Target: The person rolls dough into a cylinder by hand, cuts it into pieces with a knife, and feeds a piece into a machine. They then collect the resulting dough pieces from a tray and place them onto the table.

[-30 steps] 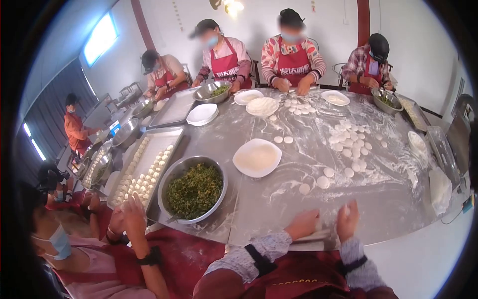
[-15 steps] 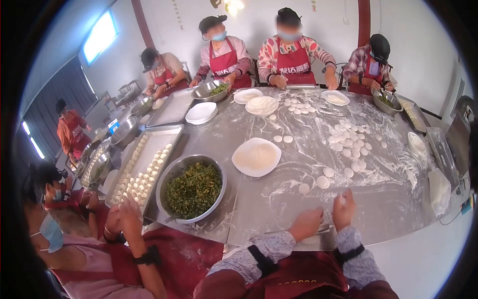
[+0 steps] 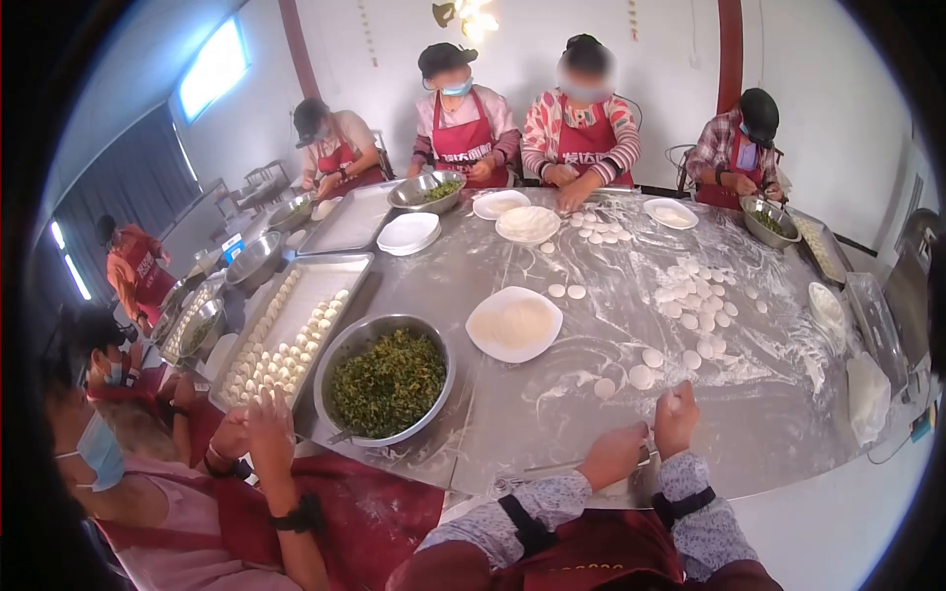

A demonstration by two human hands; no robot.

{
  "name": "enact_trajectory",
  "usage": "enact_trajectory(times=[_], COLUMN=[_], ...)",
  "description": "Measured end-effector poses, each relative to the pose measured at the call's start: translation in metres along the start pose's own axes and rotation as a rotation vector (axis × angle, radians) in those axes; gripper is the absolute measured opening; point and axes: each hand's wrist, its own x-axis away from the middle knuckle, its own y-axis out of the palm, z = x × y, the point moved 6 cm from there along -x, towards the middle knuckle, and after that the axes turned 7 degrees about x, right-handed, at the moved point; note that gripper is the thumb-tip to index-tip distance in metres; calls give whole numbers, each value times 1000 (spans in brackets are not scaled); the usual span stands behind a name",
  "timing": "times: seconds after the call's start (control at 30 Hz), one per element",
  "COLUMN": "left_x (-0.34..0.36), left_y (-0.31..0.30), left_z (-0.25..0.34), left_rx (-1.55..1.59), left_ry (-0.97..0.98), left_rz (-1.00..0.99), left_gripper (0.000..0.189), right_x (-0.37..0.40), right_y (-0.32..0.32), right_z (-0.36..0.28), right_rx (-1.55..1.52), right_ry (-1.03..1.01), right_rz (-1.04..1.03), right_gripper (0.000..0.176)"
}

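My left hand [image 3: 613, 456] is closed in a fist over the near edge of the steel table, its knuckles beside my right wrist. A short grey edge shows by its fingers. My right hand [image 3: 676, 419] is also closed, raised just beyond the left, with something whitish at its curled fingers; I cannot tell what either hand holds. Just past them, on the floured steel table [image 3: 552, 424], lie flat round dough pieces, the closest being one dough round [image 3: 604, 388] and another dough round [image 3: 641, 377]. Farther back is a floury cluster of dough rounds [image 3: 695, 300].
Left of my arms stands a steel bowl [image 3: 448, 394] of chopped green filling, near a white plate [image 3: 514, 325] of flour. A tray [image 3: 325, 286] holds rows of shaped dumplings. A co-worker [image 3: 187, 502] sits close on my left; several others work around the table.
My view has tilted slightly, so the table appears lower. My hands stay close together, both closed. Across the table, the co-worker in the patterned shirt has brought both hands together beside the dough rounds.
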Motion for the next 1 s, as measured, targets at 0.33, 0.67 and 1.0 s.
enact_trajectory(times=[0.33, 0.67, 1.0], left_x=[12, 4, 7], left_y=[-12, 5, 7], left_z=[-25, -31, -10], left_rx=[52, -35, 18], left_ry=[-7, 256, 123], left_rz=[-63, -7, 78], left_gripper=[14, 18, 10], right_x=[46, 45, 11], right_y=[-37, -40, -9], right_z=[27, 27, 11], right_rx=[-89, -21, 20], right_ry=[217, 129, 83], right_rz=[-50, -35, -32], right_gripper=[10, 8, 10])
